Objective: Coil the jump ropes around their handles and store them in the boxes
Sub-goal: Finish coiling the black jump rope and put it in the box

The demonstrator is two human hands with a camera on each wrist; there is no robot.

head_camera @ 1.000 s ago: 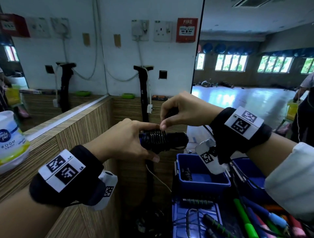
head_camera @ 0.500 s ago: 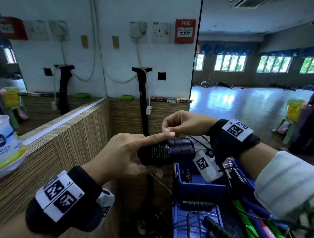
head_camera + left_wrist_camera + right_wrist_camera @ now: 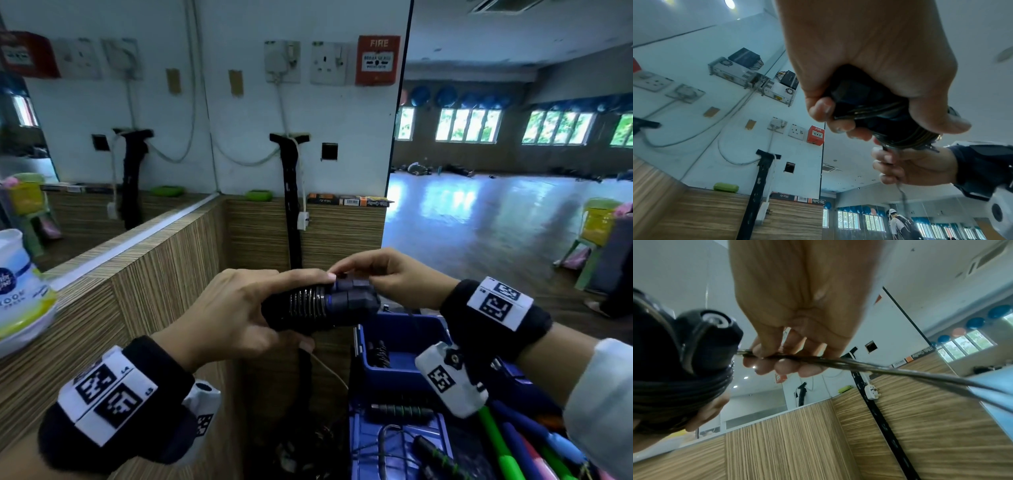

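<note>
Left hand (image 3: 226,308): clenched round paired black handles (image 3: 346,301), rope turns already on them. Right hand (image 3: 387,274): pinching loose rope (image 3: 859,365) at handle ends. Step: coiling, judged near finish. Next: wind remaining tail, drop into blue box (image 3: 411,329) below.

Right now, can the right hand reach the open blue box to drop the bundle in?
Probably yes. The blue box sits open just below the right hand, nothing between; but that hand still pinches the loose rope, and the left hand grips the handles.
</note>
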